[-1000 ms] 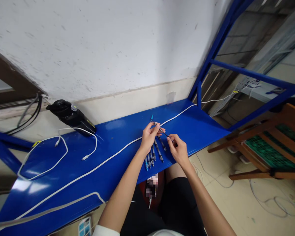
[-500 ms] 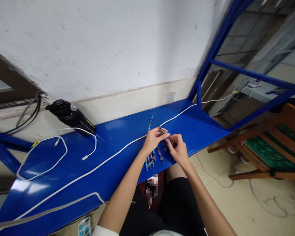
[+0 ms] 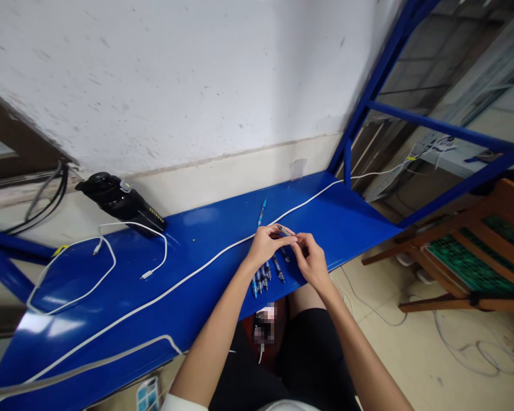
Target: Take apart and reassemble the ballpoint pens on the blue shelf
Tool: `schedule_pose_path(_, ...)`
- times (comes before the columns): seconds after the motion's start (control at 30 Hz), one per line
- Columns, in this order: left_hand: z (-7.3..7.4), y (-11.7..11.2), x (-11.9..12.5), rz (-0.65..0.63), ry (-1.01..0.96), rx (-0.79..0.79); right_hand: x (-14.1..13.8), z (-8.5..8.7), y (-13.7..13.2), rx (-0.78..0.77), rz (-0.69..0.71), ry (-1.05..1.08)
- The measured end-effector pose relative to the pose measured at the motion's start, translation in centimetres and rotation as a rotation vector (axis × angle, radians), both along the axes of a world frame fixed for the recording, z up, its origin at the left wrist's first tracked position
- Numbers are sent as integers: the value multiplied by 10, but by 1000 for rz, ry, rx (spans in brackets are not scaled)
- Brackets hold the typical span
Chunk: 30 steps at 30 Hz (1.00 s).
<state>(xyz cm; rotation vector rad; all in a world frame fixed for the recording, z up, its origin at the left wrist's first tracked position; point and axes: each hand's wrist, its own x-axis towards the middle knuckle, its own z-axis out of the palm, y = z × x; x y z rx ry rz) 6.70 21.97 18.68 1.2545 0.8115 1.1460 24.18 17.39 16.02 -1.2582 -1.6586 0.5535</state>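
Above the blue tabletop [image 3: 214, 228], my left hand [image 3: 266, 246] is closed round a grey and dark pen [image 3: 283, 230], which slants down to the right. My right hand [image 3: 312, 260] is closed in a pinch, its fingertips meeting the pen's lower right end; any small part between them is hidden. Under and between my hands several pens lie in a row, among them a light blue pen [image 3: 254, 287] and a clear, dark-tipped pen [image 3: 278, 268]. Farther back, a single blue pen [image 3: 262, 211] lies near the wall.
A long white cable [image 3: 188, 278] crosses the table and passes behind my hands. To the left are a black bottle [image 3: 124, 202] tilted against the wall and a looped white charging cable [image 3: 166, 245]. A wooden chair [image 3: 466, 245] stands at right beyond the blue frame [image 3: 441, 125].
My right hand's fingertips have closed in on my left hand and now meet the pen's end. The held pen has tipped flatter. The pens on the table have not moved.
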Motion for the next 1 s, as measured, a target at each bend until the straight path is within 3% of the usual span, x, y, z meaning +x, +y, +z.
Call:
schedule_pose_path(0.1, 1, -1, 0, 3, -5, 4, 1, 0, 0, -20, -16, 25)
schedule_pose_path(0.3, 2, -2, -1, 3, -16, 7, 1, 9, -2, -21, 95, -35)
schedule_pose_path(0.47, 3, -2, 0, 4, -49, -7, 2, 9, -2, -50, 42, 64)
schedule_pose_path(0.87, 4, -3, 1, 0, -63, -27, 1, 12, -1, -39, 89, -18)
schedule_pose_path(1.0, 5, -3, 0, -10, -60, -24, 1, 12, -2, -57, 57, 48)
